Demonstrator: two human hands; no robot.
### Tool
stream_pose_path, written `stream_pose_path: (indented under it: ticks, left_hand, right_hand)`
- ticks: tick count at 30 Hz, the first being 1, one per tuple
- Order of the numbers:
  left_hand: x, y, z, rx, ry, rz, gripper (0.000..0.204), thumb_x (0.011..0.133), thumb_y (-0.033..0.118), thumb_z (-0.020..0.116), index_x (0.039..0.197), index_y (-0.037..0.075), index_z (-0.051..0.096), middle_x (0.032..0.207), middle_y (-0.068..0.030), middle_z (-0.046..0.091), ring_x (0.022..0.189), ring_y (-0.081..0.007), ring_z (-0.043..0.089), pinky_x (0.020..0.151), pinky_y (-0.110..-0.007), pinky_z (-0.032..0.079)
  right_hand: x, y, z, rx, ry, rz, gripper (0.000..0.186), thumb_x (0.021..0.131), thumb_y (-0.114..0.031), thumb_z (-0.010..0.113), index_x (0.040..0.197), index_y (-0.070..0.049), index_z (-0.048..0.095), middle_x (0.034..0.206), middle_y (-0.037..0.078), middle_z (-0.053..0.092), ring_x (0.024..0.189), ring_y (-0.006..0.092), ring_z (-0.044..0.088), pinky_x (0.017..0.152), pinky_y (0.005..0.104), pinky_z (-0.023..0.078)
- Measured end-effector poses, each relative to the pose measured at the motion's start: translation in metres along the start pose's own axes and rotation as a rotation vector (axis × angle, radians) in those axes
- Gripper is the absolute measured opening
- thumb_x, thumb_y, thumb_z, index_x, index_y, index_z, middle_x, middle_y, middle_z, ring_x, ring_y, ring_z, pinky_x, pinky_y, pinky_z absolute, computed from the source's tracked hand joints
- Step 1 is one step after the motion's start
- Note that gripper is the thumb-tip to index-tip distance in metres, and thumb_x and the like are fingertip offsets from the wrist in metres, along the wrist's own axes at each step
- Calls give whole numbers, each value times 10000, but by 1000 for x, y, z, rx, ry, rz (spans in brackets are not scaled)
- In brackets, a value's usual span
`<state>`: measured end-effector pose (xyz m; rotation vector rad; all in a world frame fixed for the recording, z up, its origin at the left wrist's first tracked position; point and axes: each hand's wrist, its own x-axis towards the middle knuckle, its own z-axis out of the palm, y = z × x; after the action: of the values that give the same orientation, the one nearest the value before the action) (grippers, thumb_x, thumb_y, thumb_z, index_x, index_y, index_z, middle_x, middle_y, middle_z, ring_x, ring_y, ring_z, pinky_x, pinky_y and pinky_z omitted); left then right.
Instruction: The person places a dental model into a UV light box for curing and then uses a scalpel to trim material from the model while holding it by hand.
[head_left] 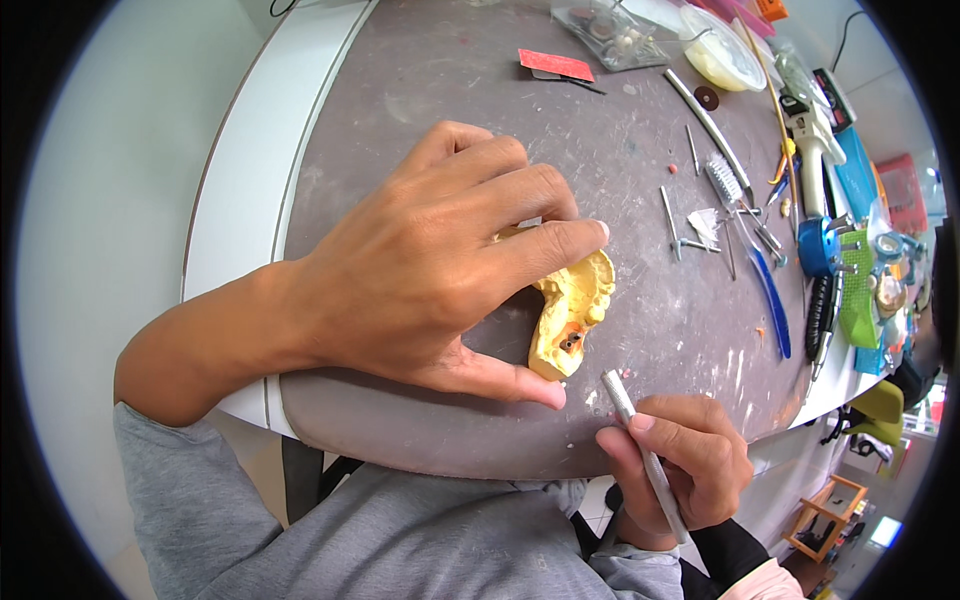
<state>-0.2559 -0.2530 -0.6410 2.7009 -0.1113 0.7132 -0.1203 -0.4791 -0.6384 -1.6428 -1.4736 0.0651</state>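
Note:
My left hand (440, 250) spans a yellow plaster dental model (560, 320) on the grey-brown mat. The thumb presses against its near end and the fingers reach over its far side, hiding part of the arch. Two small dark metal cylinders (570, 341) sit in an orange-pink patch near the model's near end. In my right hand (690, 465), close to the mat's front edge, a slim silver metal tool handle (650, 455) is pinched between thumb and fingers. It slants up toward the model without touching it, and no working tip can be made out.
Right of the model lie a small brush (722, 180), a blue-handled tool (772, 305) and several thin metal pieces. A red card (556, 65), a clear box (615, 38) and a translucent bowl (722, 55) are farther back. A blue round holder (820, 247) stands by a green basket (858, 290).

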Motion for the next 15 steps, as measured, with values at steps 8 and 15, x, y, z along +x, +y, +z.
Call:
stream_pose_path:
  ticks: [8,15]
  left_hand:
    - [1,0,0,8,5,5,874,606,570,874,1263,33,664,1021,-60,638,869,-248,579,837,-401,405]
    - [0,0,0,11,3,4,871,602,564,878,1259,33,668,1024,-62,637,871,-251,578,838,-405,406]
  right_hand:
    - [-4,1,1,13,44,-12,420,659,-30,934,990,-67,677,814,104,712,655,204,707,545,287,566]
    - [-4,0,3,-28,30,-2,401,674,-29,925,991,-75,684,814,93,713,671,200,707,561,295,569]
